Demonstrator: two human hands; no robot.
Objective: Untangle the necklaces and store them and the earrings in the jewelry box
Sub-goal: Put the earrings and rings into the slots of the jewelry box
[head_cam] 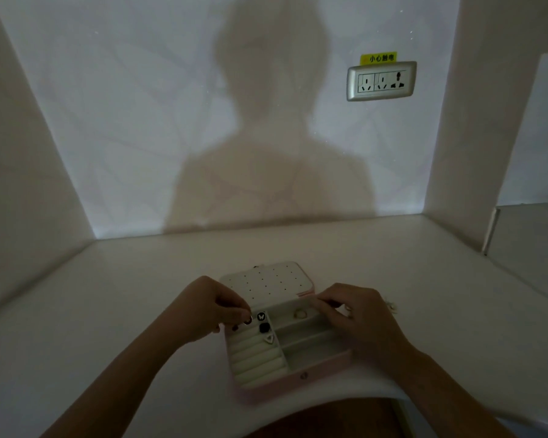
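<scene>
Our left hand [209,308] pinching a dark earring [247,319] over the open jewelry box [317,373], our right hand [358,314] curled, its hold unclear

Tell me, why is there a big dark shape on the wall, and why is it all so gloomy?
In the head view the shape on the wall is the person's shadow, so the light likely comes from behind; the head view is dim overall, so the earrings in the jewelry box look soft; its wide lens curves the near edge of the table.
</scene>
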